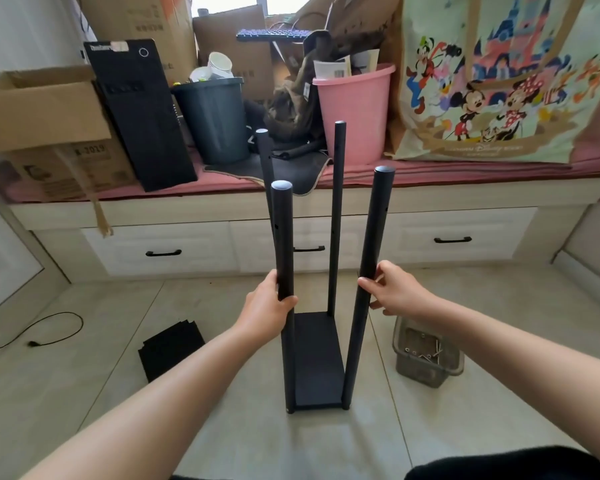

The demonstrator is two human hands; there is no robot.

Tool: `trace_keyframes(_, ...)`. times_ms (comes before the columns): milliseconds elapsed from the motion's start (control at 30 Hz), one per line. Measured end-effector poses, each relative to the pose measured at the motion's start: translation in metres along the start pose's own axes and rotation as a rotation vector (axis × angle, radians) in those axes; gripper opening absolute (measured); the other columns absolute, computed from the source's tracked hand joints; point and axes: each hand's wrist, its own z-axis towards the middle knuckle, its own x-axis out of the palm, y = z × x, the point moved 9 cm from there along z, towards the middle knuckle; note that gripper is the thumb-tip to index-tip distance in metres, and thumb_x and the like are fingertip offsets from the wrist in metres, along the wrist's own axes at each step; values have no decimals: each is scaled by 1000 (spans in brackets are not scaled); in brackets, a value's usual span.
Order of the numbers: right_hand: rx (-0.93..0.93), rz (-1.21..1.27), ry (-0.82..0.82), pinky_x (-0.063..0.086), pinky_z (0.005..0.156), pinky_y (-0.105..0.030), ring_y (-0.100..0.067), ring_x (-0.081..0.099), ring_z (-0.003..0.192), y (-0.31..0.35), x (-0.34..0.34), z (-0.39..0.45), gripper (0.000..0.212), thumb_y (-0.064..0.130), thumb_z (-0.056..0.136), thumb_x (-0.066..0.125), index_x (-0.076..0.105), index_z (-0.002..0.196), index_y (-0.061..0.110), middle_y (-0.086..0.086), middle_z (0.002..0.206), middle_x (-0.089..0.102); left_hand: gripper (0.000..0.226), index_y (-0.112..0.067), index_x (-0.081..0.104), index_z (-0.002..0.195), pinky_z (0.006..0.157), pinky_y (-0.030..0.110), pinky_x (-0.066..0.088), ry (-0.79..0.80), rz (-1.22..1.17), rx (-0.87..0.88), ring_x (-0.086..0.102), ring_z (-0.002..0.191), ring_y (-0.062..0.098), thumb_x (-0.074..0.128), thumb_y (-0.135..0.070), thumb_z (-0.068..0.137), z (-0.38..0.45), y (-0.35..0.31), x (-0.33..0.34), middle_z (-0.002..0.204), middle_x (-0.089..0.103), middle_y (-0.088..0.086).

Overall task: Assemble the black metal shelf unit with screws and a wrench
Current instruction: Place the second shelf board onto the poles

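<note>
The shelf unit (317, 362) stands upright on the tiled floor (222, 427) between the two hands: four round, smooth black metal poles rising from one flat rectangular black shelf at the bottom. The left hand (269, 304) is wrapped around the near left pole (284, 237), fingers behind it and thumb across the front. The right hand (394, 291) grips the near right pole (374, 237), thumb and fingertips curled against it. Small holes dot the poles' sides, and their tops are capped and rounded.

Just below the right hand sits a small clear plastic tub (426, 355) holding loose silvery screws. Below and outward of the left hand lies a stack of flat black panels (170, 348); farther out, a black cable (49, 329) curls on the floor. Beyond both hands, on a pink-cushioned bench, a dark grey bin (215, 119) holds paper cups and a pink bin (355, 112) holds papers, among cardboard boxes.
</note>
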Motion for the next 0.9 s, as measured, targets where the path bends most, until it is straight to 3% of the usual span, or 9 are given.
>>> trace_keyframes(167, 14, 70, -7, 60, 78, -45, -26, 69, 87, -3, 0, -15, 24, 34, 97, 58, 52, 106, 13, -9, 98, 65, 37, -23, 55, 136, 86, 24, 44, 31, 55, 24, 61, 109, 17, 63, -22, 100, -17, -1, -1, 112, 64, -3)
trace_keyframes(300, 6, 112, -79, 58, 85, -48, -29, 67, 92, -4, -8, -16, 21, 26, 97, 59, 56, 107, 8, -11, 98, 65, 28, -24, 65, 121, 57, 10, 43, 61, 87, 52, 62, 83, 1, 72, -27, 94, -24, -8, 6, 90, 64, -12)
trace_keyframes(367, -9, 113, -113, 56, 89, -47, -30, 66, 99, -3, -11, -13, 21, 23, 98, 59, 59, 111, 7, -12, 101, 66, 25, -26, 67, 114, 50, 7, 43, 73, 101, 72, 62, 76, 0, 75, -29, 91, -26, -14, 14, 85, 65, -12)
trace_keyframes(433, -19, 109, -134, 55, 91, -47, -31, 65, 102, -2, -14, -10, 24, 23, 98, 58, 59, 115, 5, -13, 104, 66, 25, -24, 68, 114, 54, 8, 46, 90, 97, 83, 64, 76, 1, 75, -30, 91, -27, -18, 22, 86, 67, -9)
trace_keyframes(533, -25, 106, -156, 54, 92, -47, -30, 65, 101, -3, -21, -2, 26, 23, 99, 56, 60, 118, 5, -13, 104, 67, 30, -22, 68, 123, 71, 21, 56, 134, 72, 88, 65, 82, 4, 71, -30, 94, -28, -23, 37, 95, 71, -5)
trace_keyframes(667, 26, 278, -96, 60, 77, -36, -26, 67, 93, -11, -21, 3, 31, 20, 98, 59, 57, 126, 8, -11, 102, 66, 35, -24, 68, 125, 84, 33, 61, 185, 46, 102, 69, 87, 11, 72, -34, 92, -26, -27, 48, 99, 73, -2)
trace_keyframes(900, 11, 462, 51, 55, 92, -34, -25, 60, 120, -2, -6, 4, 61, 21, 99, 55, 26, 152, 19, -13, 135, 58, 23, -26, 73, 105, 68, 28, 63, 308, -45, 106, 75, 78, 10, 81, -33, 84, -25, -36, 63, 84, 78, -2)
